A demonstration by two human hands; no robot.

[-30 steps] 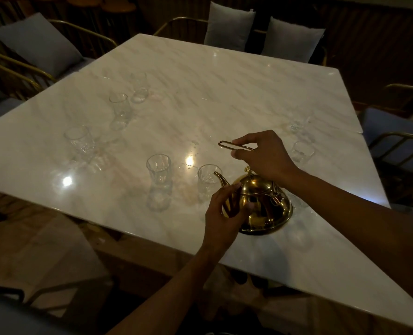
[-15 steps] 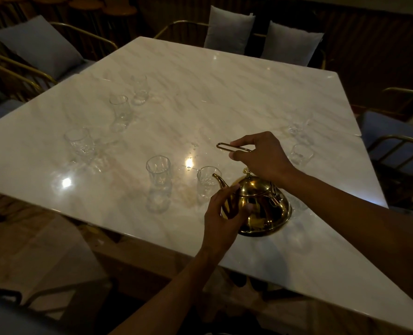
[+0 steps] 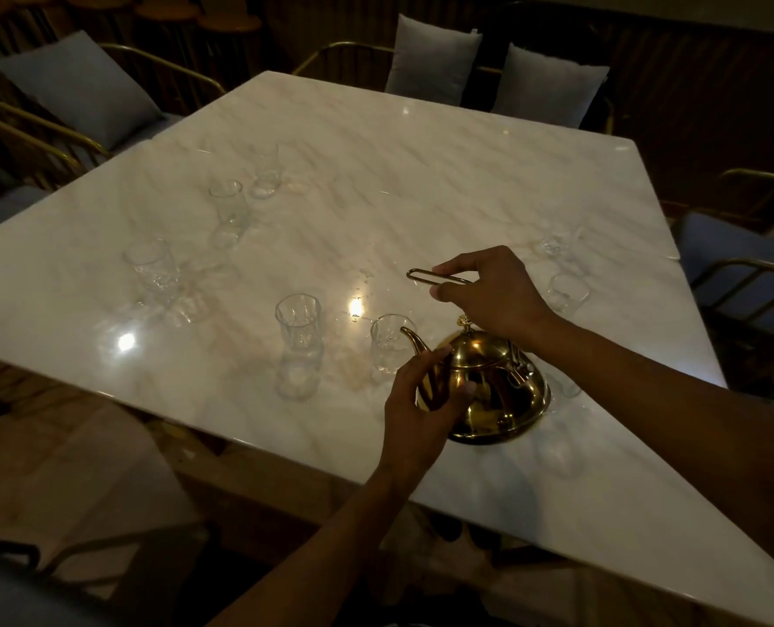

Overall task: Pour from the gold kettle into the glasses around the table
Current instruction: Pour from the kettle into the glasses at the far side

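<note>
Head view: gold kettle [image 3: 489,386] unmoved on desk [image 3: 421,174] — right hand [image 3: 489,291] pinches handle [image 3: 437,277], left hand [image 3: 421,400] apparently cups body; pouring not begun.

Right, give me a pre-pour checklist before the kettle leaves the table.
1. Right hand grips the handle: ok.
2. Left hand steadies the gold kettle by its spout side: ok.
3. Lid seated: looks ok.
4. Nearest glass upright beside the spout: ok.
5. Kettle flat on the marble table: ok.
6. Water level in the kettle: cannot tell.
</note>
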